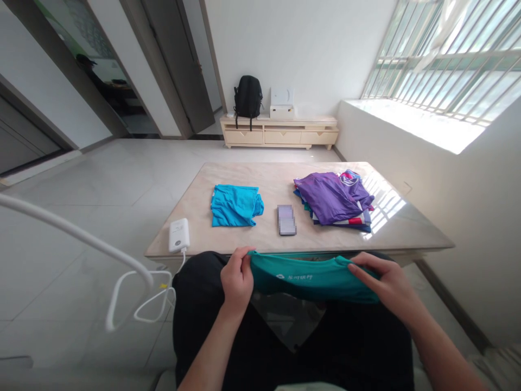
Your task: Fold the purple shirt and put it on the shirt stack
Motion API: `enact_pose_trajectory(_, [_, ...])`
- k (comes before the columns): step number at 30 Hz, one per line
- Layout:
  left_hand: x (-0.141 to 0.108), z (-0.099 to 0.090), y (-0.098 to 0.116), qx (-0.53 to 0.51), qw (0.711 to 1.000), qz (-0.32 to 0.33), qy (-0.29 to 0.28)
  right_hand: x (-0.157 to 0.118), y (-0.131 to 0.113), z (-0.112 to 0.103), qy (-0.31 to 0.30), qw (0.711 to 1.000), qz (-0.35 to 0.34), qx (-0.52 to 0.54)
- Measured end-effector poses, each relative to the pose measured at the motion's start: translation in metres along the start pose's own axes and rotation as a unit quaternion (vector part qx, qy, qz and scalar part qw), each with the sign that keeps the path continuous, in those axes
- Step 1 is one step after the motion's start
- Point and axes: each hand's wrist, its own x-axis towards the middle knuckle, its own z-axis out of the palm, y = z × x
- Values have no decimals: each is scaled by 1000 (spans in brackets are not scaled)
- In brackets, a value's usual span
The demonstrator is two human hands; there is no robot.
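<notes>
A teal piece of clothing with small white lettering hangs stretched between my hands, just over my lap at the table's near edge. My left hand pinches its upper left corner, thumb and fingers together. At the other end, my right hand grips the top edge near the right corner. Beyond them on the table lies a folded bright blue garment, to the left. A pile of folded clothes with a purple garment on top sits to the right. The teal fabric's lower part is dark and partly in shadow.
A phone lies between the two stacks. A white power bank with a cable rests at the table's left edge. A white curved tube crosses the left side. A low cabinet holds a black backpack by the far wall.
</notes>
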Motion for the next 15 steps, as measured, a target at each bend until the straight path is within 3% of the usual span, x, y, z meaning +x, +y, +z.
enact_pose_trajectory(3, [4, -5, -8, 23, 994, 106, -1, 1, 10, 7, 103, 994, 5, -45])
enact_pose_trajectory(6, [7, -7, -14, 34, 986, 165, -7, 3, 16, 11, 145, 986, 5, -77])
enact_pose_trajectory(11, [4, -6, -19, 16, 984, 173, -36, 5, 20, 14, 176, 979, 7, -101])
enact_pose_trajectory(15, [-5, -1, -21, -25, 988, 150, -30, 3, 20, 14, 184, 982, 8, -49])
